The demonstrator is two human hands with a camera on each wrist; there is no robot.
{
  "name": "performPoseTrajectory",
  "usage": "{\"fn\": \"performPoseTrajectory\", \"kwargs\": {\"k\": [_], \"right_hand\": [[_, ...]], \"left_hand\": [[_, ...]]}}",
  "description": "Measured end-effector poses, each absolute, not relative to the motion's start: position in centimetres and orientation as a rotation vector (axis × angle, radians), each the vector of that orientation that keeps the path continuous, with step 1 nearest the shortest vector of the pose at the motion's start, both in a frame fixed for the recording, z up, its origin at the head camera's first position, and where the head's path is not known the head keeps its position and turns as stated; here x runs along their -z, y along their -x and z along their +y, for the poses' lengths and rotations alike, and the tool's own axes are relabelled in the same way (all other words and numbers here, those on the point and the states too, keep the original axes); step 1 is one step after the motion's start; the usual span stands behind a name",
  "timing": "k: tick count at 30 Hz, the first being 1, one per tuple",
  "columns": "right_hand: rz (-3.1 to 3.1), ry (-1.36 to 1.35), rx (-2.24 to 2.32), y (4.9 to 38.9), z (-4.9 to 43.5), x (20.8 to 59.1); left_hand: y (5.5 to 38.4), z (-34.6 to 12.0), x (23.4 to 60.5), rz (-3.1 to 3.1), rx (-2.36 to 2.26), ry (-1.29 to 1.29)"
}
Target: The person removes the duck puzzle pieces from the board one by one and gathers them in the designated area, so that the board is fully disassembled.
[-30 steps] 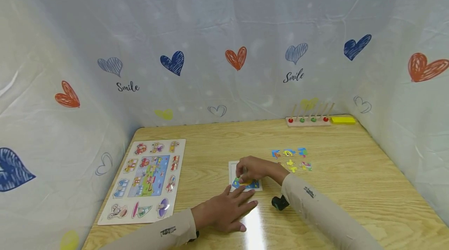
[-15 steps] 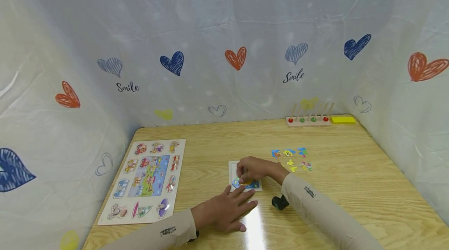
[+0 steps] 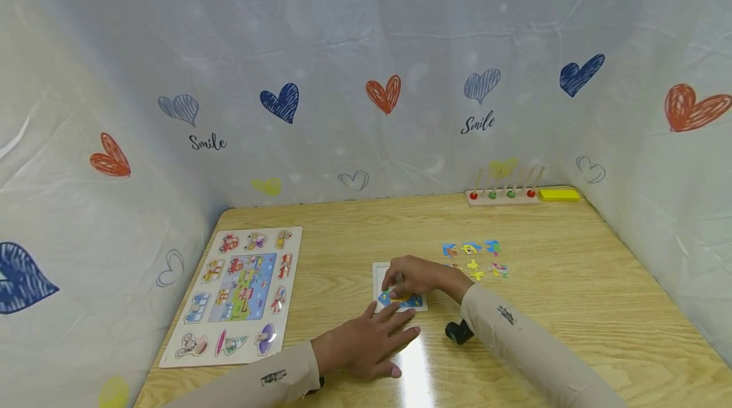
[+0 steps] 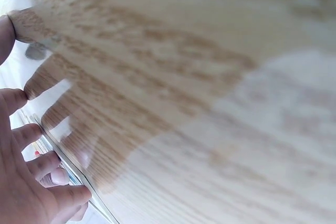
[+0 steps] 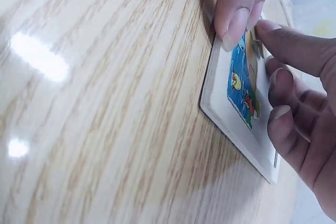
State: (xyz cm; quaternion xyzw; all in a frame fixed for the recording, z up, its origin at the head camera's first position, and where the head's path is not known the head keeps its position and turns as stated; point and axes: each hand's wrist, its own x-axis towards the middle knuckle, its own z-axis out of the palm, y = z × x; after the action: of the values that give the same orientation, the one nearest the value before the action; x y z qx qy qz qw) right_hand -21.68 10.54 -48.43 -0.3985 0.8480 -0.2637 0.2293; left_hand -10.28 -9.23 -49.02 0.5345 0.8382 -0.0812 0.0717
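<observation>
A small white-framed puzzle board [image 3: 377, 271] lies on the table in the head view, its near part filled with blue, picture-printed pieces [image 5: 240, 80]. My left hand [image 3: 374, 341] is spread flat, fingertips resting on the board's near edge; in the left wrist view, the left hand [image 4: 26, 182] has its fingers along that edge. Over the board, my right hand [image 3: 413, 276] has curled fingers. In the right wrist view, the right hand [image 5: 310, 93] pinches a puzzle piece [image 5: 261, 49] at the board's surface, mostly hidden by thumb and fingers.
Several loose puzzle pieces [image 3: 473, 265] lie right of the board. A larger vehicle peg puzzle [image 3: 290, 306] lies at the left. At the back right stand a pegged bead rack [image 3: 503, 201] and a yellow block [image 3: 559, 196]. Printed curtains [image 3: 332, 160] surround the table.
My right hand's fingers shift slightly over the board, first inward and then a little to the left. The left hand stays in place, and the loose pieces do not move.
</observation>
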Motion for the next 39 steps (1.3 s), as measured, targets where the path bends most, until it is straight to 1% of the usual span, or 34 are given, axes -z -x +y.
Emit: {"fn": "performPoseTrajectory", "kwargs": {"k": [13, 23, 30, 39], "right_hand": [[2.214, 1.014, 0.832, 22.1, 10.6, 48.8], [2.285, 1.106, 0.809, 22.0, 11.4, 47.7], [2.227, 1.060, 0.988, 22.1, 12.6, 47.1], [2.164, 0.961, 1.210, 21.7, 14.3, 47.6]], "left_hand": [[10.3, -9.2, 49.1, 2.515, 0.257, -1.600], [10.4, -9.2, 48.9, 2.502, 0.260, -1.587], [10.5, -9.2, 48.9, 2.503, 0.270, -1.587], [10.4, -9.2, 49.0, 2.509, 0.269, -1.594]]}}
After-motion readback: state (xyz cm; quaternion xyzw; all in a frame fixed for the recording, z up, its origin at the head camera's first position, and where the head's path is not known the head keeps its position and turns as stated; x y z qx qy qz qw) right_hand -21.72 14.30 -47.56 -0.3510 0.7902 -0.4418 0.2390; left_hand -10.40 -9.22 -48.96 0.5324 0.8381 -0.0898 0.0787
